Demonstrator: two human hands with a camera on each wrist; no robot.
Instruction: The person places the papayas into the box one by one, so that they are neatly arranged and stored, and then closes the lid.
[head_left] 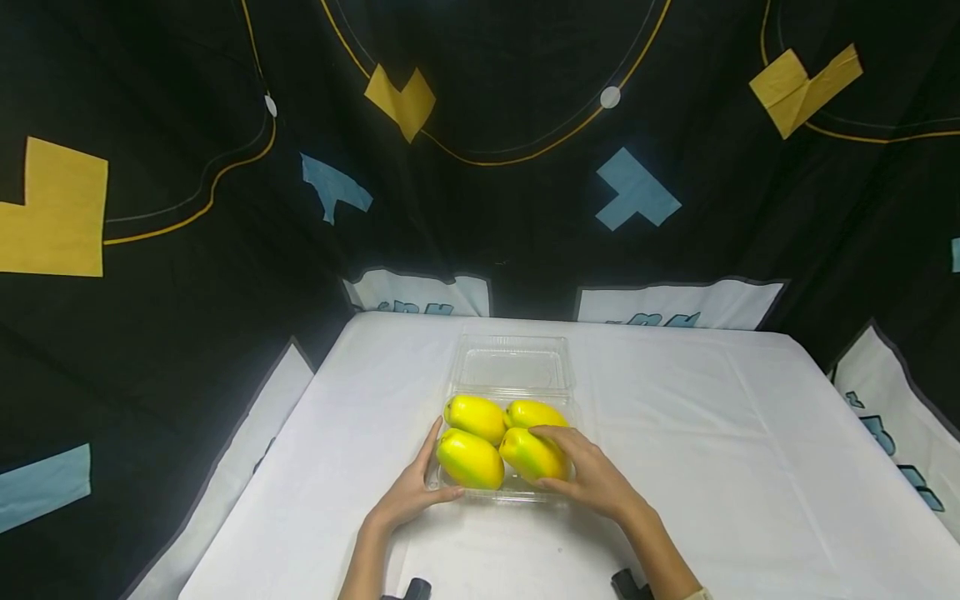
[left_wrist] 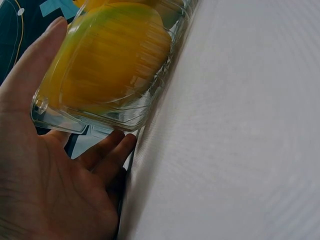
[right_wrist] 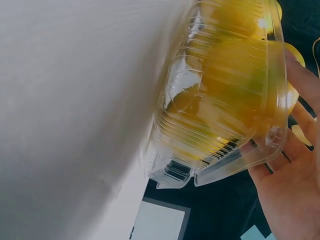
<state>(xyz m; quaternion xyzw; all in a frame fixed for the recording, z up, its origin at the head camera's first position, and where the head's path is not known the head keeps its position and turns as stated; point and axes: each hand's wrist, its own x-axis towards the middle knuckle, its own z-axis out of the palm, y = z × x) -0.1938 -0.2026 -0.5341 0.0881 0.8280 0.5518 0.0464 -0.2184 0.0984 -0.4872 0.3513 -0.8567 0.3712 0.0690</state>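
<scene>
A clear plastic clamshell container (head_left: 517, 497) lies on the table with its lid (head_left: 512, 367) folded back. Several yellow mangoes (head_left: 470, 458) with greenish patches fill its base in two rows. My left hand (head_left: 411, 493) touches the container's front left corner, fingers along the left side and thumb at the front edge; the fingers look fairly straight in the left wrist view. With fingers on top and thumb at the near side, my right hand (head_left: 592, 473) holds the front right mango (head_left: 534, 456). The container wall partly hides that grip in the right wrist view.
A white cloth covers the table (head_left: 697, 467). Dark curtains (head_left: 480, 225) with yellow and blue patches hang behind and at the sides. Black wrist straps or mounts (head_left: 632, 585) show at the bottom of the head view.
</scene>
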